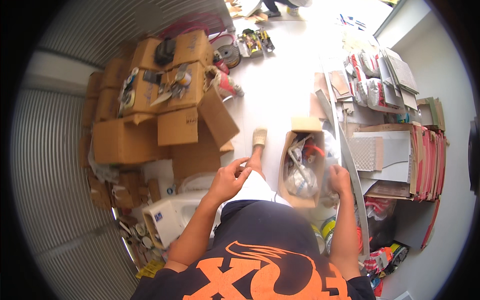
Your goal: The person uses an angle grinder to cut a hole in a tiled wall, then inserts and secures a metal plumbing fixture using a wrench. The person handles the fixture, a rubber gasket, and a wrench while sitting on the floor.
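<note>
My left hand [231, 181] hangs in front of my body, its thumb and fingers apart and nothing in it. To the right, my right hand [340, 179] is closed; whatever may be in it is hidden. Beside that hand stands an open cardboard box [282, 175] with a pale angled pipe [294, 156], a clear plastic bag [301, 182] and some orange-red parts [314, 150]. My foot in a beige clog [259, 136] is on the pale floor between the box and the stacked cartons.
Brown cartons [125, 142] are piled at left, with tools [172, 87] on top. A toolbox [255, 42] and wire spool [229, 56] lie ahead. Tile packs [425, 160], white-and-red sacks [375, 92] and a long pale strip [334, 107] line the right. Another person's foot [272, 13] shows far ahead.
</note>
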`<act>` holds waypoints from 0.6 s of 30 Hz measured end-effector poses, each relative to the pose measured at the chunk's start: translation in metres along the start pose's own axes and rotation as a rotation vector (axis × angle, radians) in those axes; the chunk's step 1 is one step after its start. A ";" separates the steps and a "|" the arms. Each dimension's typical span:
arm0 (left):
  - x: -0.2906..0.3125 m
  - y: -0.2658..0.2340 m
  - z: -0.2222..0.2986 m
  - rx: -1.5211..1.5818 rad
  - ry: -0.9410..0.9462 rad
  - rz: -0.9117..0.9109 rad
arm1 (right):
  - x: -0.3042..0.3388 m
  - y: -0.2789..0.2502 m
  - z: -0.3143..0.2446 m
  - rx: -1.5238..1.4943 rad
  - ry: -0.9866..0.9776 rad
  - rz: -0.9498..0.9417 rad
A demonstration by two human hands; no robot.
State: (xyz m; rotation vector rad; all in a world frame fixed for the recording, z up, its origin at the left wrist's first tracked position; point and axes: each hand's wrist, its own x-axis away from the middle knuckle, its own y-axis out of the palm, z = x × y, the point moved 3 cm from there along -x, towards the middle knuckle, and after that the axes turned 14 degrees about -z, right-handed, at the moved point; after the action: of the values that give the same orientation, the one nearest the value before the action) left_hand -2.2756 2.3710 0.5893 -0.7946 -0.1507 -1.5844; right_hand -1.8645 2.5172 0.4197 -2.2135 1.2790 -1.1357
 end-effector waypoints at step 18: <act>-0.434 -0.283 0.145 -0.078 0.119 -0.017 | -0.155 -0.033 0.009 -0.052 0.774 -0.359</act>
State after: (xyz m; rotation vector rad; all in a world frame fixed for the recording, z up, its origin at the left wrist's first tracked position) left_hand -2.4928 2.8623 0.5514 -0.7584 -0.0102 -1.6572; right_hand -1.8810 2.6641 0.3621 -2.1612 1.1729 -2.2709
